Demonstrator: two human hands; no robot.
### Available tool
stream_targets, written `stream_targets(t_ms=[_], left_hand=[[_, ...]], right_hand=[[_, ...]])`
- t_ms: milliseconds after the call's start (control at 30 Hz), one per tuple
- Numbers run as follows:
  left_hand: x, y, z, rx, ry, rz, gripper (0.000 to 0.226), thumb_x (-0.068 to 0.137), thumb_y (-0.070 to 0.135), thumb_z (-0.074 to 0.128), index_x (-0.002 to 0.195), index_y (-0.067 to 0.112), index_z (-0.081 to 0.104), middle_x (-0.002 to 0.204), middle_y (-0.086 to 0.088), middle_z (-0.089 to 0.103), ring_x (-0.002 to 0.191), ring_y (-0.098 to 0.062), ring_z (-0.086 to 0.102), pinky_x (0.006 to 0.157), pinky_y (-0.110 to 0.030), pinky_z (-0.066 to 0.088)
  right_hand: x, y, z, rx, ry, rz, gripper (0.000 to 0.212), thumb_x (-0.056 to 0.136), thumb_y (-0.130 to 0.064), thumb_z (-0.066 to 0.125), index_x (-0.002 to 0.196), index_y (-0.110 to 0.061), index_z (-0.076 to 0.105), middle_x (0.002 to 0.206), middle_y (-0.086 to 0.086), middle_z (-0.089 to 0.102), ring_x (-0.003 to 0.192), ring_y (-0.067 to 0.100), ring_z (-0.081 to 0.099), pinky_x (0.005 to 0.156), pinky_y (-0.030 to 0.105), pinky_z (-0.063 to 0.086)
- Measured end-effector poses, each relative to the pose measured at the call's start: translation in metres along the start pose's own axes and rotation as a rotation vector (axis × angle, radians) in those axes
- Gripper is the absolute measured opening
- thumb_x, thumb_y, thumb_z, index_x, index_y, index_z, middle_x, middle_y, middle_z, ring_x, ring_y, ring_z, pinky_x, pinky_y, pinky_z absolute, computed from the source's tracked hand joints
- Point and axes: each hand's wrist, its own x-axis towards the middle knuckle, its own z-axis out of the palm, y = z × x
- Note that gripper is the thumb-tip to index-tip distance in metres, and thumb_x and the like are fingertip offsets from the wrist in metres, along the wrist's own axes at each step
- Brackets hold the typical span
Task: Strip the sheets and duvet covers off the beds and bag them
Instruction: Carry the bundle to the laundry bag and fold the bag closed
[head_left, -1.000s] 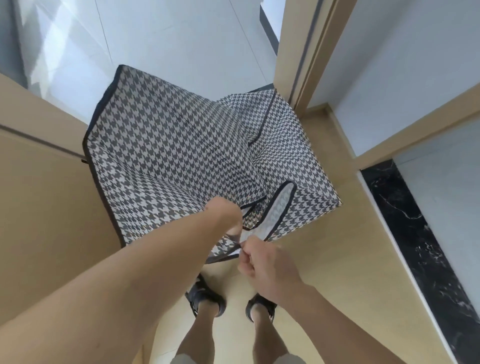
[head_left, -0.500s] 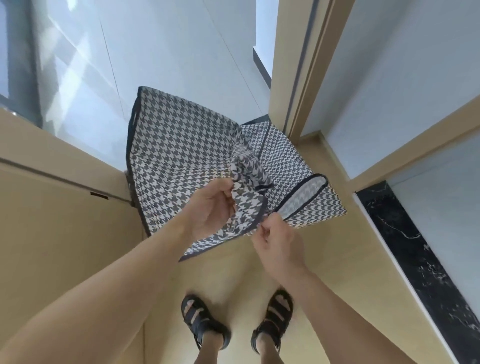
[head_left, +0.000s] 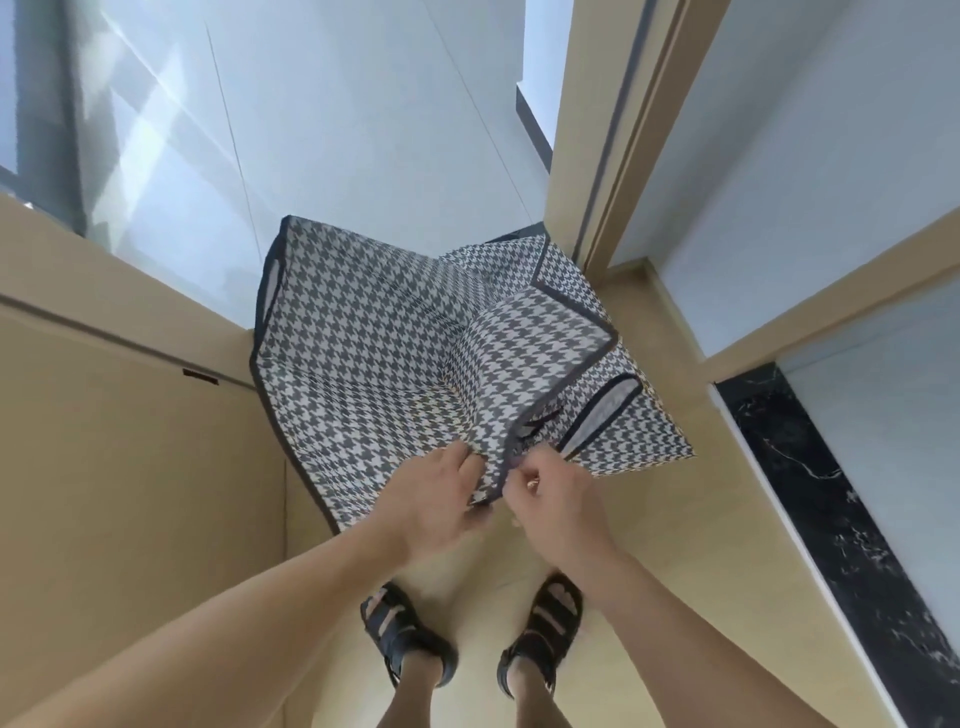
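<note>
- Hands: left hand (head_left: 436, 501) grips the near corner of a turned-up flap (head_left: 519, 364), fingers curled under the cloth. The right hand (head_left: 558, 499) pinches the dark-bound edge just beside it, the two hands nearly touching.
- Item: houndstooth storage bag (head_left: 363, 358), soft, dark-trimmed, held up half collapsed. Its far corner sits at the foot of the door frame (head_left: 587, 171), and the body spreads from there toward the person.
- Detail: pale-lined opening (head_left: 597, 415) on the bag's side nearer the door frame. A zip pull may sit between the right fingers, but it is too small to tell.
- Linen: no sheets or duvet covers in view; bagging not yet begun.
- Handling, as judged: draw the hands apart along the binding to spread the mouth, gripping trim rather than limp panel. Settle the base flat, clear of the door frame.
- Risk: slack walls may fold shut if released early.
</note>
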Motion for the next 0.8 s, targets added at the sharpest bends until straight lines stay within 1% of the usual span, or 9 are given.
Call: stream_targets(t_ms=[100,167,267,333,400,500,567,667,800], left_hand=[[-0.002,0.006,0.004,0.008,0.148,0.082,0.020,0.083,0.027,0.073,0.076,0.012,0.062,0.072,-0.003,0.059,0.058,-0.023,0.057,0.050,-0.027,0.038],[-0.005,0.006,0.003,-0.014,0.224,0.113,0.018,0.082,0.022,0.074,0.072,0.013,0.061,0.069,-0.001,0.058,0.057,-0.021,0.053,0.050,-0.029,0.045],[-0.018,-0.006,0.001,-0.012,0.227,0.146,0.015,0.085,0.021,0.073,0.075,0.015,0.064,0.073,0.000,0.059,0.062,-0.020,0.052,0.054,-0.033,0.049],[-0.025,-0.014,-0.005,-0.029,0.184,0.137,0.012,0.085,0.021,0.074,0.078,0.015,0.065,0.077,0.001,0.062,0.065,-0.020,0.054,0.056,-0.033,0.051],[-0.026,-0.016,-0.013,-0.063,0.058,0.063,0.009,0.090,0.027,0.067,0.093,0.018,0.066,0.089,0.003,0.062,0.077,-0.018,0.055,0.065,-0.031,0.051],[-0.013,-0.003,-0.023,-0.067,-0.189,-0.017,0.035,0.086,0.044,0.058,0.116,0.026,0.059,0.106,0.006,0.057,0.095,-0.014,0.050,0.075,-0.029,0.046],[0.002,0.017,-0.030,-0.165,-0.169,-0.011,0.052,0.080,0.057,0.059,0.121,0.025,0.055,0.106,0.006,0.055,0.093,-0.013,0.048,0.074,-0.029,0.043],[0.028,0.060,-0.041,-0.254,-0.047,-0.036,0.055,0.077,0.069,0.056,0.109,0.024,0.055,0.098,0.007,0.055,0.085,-0.014,0.051,0.070,-0.032,0.047],[0.052,0.106,-0.041,-0.267,-0.013,-0.064,0.034,0.086,0.051,0.059,0.078,0.023,0.041,0.076,0.007,0.047,0.073,-0.021,0.054,0.057,-0.032,0.034]], right_hand=[[0.002,0.003,0.000,-0.206,0.060,-0.116,0.016,0.094,-0.028,0.060,0.088,-0.013,0.061,0.070,0.001,0.064,0.068,0.027,0.064,0.058,0.032,0.042],[0.013,0.010,-0.014,-0.300,0.116,-0.043,0.017,0.093,-0.031,0.058,0.084,-0.017,0.053,0.065,-0.003,0.055,0.064,0.024,0.060,0.057,0.030,0.038],[0.033,0.035,-0.057,-0.256,0.219,0.119,0.016,0.090,-0.026,0.061,0.081,-0.018,0.049,0.064,-0.005,0.053,0.064,0.027,0.057,0.059,0.033,0.041],[0.040,0.049,-0.085,-0.243,0.262,0.157,0.016,0.090,-0.024,0.061,0.081,-0.017,0.049,0.065,-0.005,0.053,0.064,0.027,0.055,0.058,0.034,0.041],[0.041,0.056,-0.098,-0.269,0.255,0.140,0.016,0.092,-0.025,0.060,0.083,-0.017,0.049,0.066,-0.004,0.053,0.063,0.025,0.053,0.056,0.033,0.037],[0.031,0.051,-0.099,-0.258,0.181,0.063,0.018,0.093,-0.026,0.059,0.082,-0.018,0.047,0.067,-0.003,0.054,0.061,0.019,0.051,0.052,0.031,0.035],[0.020,0.043,-0.098,-0.238,0.119,0.017,0.020,0.093,-0.026,0.058,0.080,-0.019,0.045,0.068,-0.003,0.055,0.062,0.020,0.052,0.054,0.032,0.039],[0.006,0.033,-0.098,-0.218,0.046,-0.013,0.019,0.093,-0.022,0.060,0.080,-0.015,0.048,0.072,0.004,0.062,0.071,0.030,0.060,0.062,0.041,0.048],[-0.011,0.029,-0.095,-0.156,0.068,0.012,0.014,0.093,-0.020,0.061,0.086,-0.010,0.057,0.078,0.006,0.064,0.076,0.031,0.061,0.067,0.042,0.050]])
